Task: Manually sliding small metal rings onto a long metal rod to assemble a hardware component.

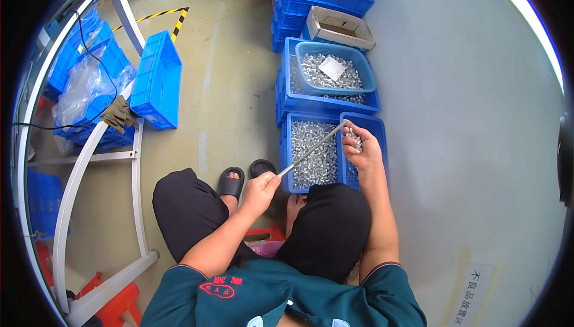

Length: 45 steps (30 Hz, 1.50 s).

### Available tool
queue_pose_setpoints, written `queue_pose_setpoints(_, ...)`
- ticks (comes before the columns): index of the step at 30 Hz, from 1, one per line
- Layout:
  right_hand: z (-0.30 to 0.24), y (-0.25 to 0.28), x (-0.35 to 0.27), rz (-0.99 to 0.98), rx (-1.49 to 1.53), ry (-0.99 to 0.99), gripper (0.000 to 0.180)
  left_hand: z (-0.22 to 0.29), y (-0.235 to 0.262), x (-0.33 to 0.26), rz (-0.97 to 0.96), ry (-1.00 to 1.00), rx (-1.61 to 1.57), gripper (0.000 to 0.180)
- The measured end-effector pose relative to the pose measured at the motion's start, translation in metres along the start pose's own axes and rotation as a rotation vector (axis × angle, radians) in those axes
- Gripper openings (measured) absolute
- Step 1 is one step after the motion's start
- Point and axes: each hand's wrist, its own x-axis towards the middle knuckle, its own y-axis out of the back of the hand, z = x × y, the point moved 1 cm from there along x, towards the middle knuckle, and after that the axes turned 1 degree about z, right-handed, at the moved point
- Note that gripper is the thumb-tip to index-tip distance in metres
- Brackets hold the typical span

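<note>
My left hand (261,190) is closed round the near end of a thin grey metal rod (312,148), which slants up and to the right. At the rod's far tip is my right hand (363,147), its fingers curled round several small silvery metal parts (354,140). Below the rod a blue crate (286,153) is filled with loose small metal parts (314,168) of the same kind. Under my right hand stands a blue basket (375,125) with slotted walls; my hand and arm hide much of its inside.
Behind, a light-blue tub (366,67) of metal parts with a white card (331,68) sits in a larger crate. A white box (335,19) and stacked blue crates (293,1) stand farther back. A white metal frame (84,165) and a blue crate (156,81) are at left.
</note>
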Motion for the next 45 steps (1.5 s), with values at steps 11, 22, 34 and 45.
queue_pose_setpoints(11, 0.003, 0.008, 0.001, -0.129, -0.056, 0.063, 0.020, 0.011, 0.005, -0.003, -0.032, 0.003, 0.048, 0.024)
queue_pose_setpoints(22, 0.002, -0.005, -0.007, -0.018, -0.348, 0.201, 0.019, 0.016, 0.004, -0.003, 0.014, -0.053, 0.172, 0.023)
queue_pose_setpoints(34, 0.019, -0.034, -0.022, -0.064, -0.497, 0.156, 0.022, 0.021, -0.009, 0.004, 0.064, -0.081, 0.101, 0.025)
queue_pose_setpoints(45, -0.001, -0.001, -0.010, -0.084, -0.177, 0.091, 0.025, 0.016, -0.007, 0.005, 0.041, -0.039, 0.066, 0.023)
